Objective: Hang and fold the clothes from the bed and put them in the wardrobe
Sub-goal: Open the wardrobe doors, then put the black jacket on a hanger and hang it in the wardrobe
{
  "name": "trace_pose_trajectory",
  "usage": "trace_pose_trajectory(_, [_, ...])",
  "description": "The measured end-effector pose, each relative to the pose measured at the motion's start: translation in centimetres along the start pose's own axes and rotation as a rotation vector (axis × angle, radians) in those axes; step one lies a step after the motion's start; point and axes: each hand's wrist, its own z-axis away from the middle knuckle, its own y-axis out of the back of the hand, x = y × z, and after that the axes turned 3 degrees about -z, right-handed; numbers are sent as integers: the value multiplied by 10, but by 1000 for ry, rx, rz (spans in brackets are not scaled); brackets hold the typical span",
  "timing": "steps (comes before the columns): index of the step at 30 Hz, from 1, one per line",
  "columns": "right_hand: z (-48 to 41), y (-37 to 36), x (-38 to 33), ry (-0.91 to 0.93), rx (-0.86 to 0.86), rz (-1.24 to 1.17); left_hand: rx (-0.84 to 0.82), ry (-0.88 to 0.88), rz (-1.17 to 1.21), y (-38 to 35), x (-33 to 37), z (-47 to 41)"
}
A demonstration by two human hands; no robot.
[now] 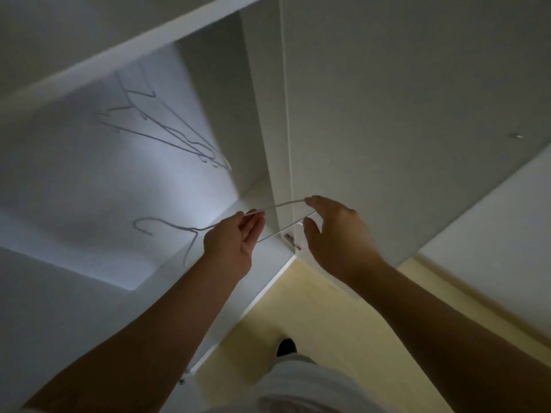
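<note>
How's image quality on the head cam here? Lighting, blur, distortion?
Head view: dim overall, with one bright patch on the wardrobe back panel; the spare hangers are soft and thin against it; straight cabinet edges bow from the wide lens; left hand, right hand and the held hanger stay readable.

Open white wardrobe compartment (74, 180) offering wide free room; thin grey wire hangers (167, 135) hanging deep inside, white door edge (284, 144) narrowing passage at right.

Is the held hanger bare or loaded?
Bare: the wire hanger between the left hand and right hand carries no garment.
</note>
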Motion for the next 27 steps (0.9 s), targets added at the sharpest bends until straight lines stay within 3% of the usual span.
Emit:
trace_pose_trajectory(9, [190, 109, 135, -173, 220, 79, -239, 266, -150, -49, -199, 136])
trace_pose_trajectory(16, [351, 195, 245, -457, 433, 71, -430, 491, -385, -118, -367, 256])
trace_pose_trajectory(27, [489, 291, 384, -757, 714, 187, -788, 631, -801, -250, -573, 373])
